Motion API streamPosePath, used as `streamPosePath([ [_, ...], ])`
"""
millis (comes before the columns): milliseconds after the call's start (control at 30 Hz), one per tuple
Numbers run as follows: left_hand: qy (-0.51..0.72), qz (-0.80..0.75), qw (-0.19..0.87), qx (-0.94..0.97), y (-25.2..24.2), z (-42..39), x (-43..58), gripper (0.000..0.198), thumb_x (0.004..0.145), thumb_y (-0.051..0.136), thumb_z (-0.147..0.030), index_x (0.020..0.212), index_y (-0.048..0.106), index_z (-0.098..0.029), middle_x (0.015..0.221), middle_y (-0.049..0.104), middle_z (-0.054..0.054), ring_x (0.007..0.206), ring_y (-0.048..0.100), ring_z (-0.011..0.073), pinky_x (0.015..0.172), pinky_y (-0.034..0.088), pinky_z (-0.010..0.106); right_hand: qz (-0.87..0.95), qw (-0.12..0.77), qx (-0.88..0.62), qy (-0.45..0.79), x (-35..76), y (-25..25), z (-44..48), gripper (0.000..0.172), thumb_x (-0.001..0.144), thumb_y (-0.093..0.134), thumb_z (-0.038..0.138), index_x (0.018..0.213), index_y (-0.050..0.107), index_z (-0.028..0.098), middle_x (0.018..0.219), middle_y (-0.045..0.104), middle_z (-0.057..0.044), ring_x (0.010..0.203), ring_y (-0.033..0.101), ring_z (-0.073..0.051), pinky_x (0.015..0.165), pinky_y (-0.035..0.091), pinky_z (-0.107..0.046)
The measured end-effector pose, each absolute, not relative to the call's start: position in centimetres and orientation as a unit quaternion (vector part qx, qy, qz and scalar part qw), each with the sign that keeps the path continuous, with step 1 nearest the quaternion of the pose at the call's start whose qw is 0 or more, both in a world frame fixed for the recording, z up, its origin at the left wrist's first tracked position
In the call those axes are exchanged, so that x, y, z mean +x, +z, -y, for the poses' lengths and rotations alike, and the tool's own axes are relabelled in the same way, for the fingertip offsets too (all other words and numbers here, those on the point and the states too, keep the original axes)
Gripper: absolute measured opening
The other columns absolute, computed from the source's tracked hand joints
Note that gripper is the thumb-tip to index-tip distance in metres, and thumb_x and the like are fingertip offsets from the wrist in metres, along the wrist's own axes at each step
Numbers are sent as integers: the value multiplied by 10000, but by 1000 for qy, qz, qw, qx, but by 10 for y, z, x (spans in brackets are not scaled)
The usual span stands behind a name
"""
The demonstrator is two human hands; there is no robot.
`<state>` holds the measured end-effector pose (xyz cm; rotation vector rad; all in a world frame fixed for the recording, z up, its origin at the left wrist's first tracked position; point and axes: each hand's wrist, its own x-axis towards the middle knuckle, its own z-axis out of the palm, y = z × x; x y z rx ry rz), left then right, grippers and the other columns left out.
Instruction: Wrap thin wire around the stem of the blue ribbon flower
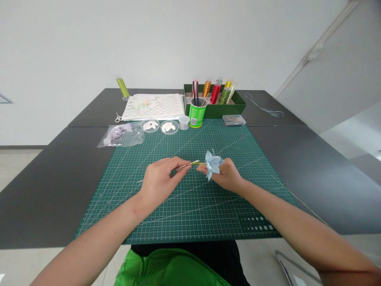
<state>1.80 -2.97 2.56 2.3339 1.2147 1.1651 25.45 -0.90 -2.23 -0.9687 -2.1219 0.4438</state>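
Note:
My left hand [160,176] is closed in a pinch over the mat, thumb and forefinger gripping a thin wire stem [180,168]. The stem runs right, its yellow-green wrapped part [201,163] leading to a pale blue fabric flower [212,163]. A small white tip shows beside the wrapping. My right hand [228,174] is just behind the flower, fingers curled, its fingertips showing left of the petals. The blossom hides most of its grip, so what it holds is unclear. A fine yellowish thread [297,197] trails across the right side of the mat.
Beneath my hands lies a green cutting mat [143,222] on a dark table [44,198]. Along its back are a plastic bag [122,136], dishes of white pieces [169,127], a green can [197,115] and a clear case [234,120]. Thread spools fill a green box [216,111].

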Motion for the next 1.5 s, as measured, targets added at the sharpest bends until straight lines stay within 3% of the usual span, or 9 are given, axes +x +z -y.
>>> streamPosePath([
  [133, 400, -488, 184, 754, 26, 28, 18, 136, 944, 667, -305, 914, 771, -223, 760, 772, -35, 561, 631, 99, 533, 465, 202, 866, 381, -314, 81, 251, -19, 13, 309, 1000, 595, 292, 793, 786, 165, 488, 614, 39, 416, 527, -56, 447, 372, -177],
  [333, 373, -518, 221, 737, 24, 24, 18, 127, 924, 681, -307, 893, 780, -235, 769, 780, -39, 584, 659, 117, 547, 464, 221, 895, 385, -225, -33, 251, -9, 22, 108, 964, 633, 152, 1009, 727, 124, 617, 709, 24, 487, 628, -84, 473, 459, -217],
  [600, 299, -528, 243, 757, 22, 20, 19, 135, 912, 659, -259, 826, 759, -228, 738, 773, -40, 617, 692, 141, 564, 447, 238, 899, 383, -174, -118, 249, 4, 34, 151, 926, 647, 98, 1074, 648, 127, 551, 578, 82, 449, 520, -67, 444, 368, -247],
  [767, 217, -500, 310, 779, 18, 20, 22, 129, 874, 679, -251, 773, 758, -241, 696, 758, -49, 608, 684, 140, 545, 434, 236, 888, 406, -173, -130, 252, 8, 35, 181, 938, 632, 101, 1113, 651, 145, 577, 625, 67, 468, 529, -68, 452, 375, -252],
  [967, 132, -451, 461, 753, 17, 24, 25, 117, 818, 681, -246, 753, 778, -239, 703, 759, -39, 562, 631, 121, 495, 391, 212, 875, 426, -223, -59, 253, 11, 30, 76, 977, 632, 168, 1001, 701, 151, 584, 677, 47, 477, 602, -66, 478, 450, -202],
  [1167, 86, -421, 484, 763, 21, 26, 24, 146, 814, 661, -234, 758, 796, -229, 675, 747, -29, 516, 558, 107, 483, 341, 213, 852, 425, -289, 99, 249, 11, 25, 196, 979, 640, 253, 891, 782, 150, 697, 773, -8, 533, 682, -81, 505, 494, -161],
  [1500, 39, -411, 533, 739, 28, 27, 24, 156, 814, 672, -279, 785, 805, -204, 638, 688, -28, 513, 454, 84, 473, 283, 214, 790, 376, -398, 276, 251, 5, 16, 207, 905, 706, 314, 843, 825, 155, 578, 691, 6, 438, 449, -53, 431, 316, -190],
])
